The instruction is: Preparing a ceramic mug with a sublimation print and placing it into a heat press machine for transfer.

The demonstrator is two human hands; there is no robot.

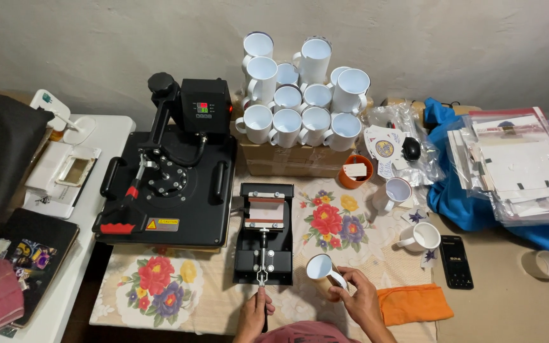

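My left hand [255,313] grips the lever handle of the small black mug press [264,233], which sits on the floral cloth in front of me. My right hand [354,298] holds a white mug [323,269] by its handle, just right of the press. The mug opening faces up toward the camera. Two more white mugs [419,237] stand further right on the cloth.
A large black flat heat press [166,184] stands at the left. Stacked white mugs [300,95] rest on cardboard boxes behind. An orange cloth [414,303], a black phone [456,261], a tape roll [543,264], and bagged white sheets [516,165] lie to the right.
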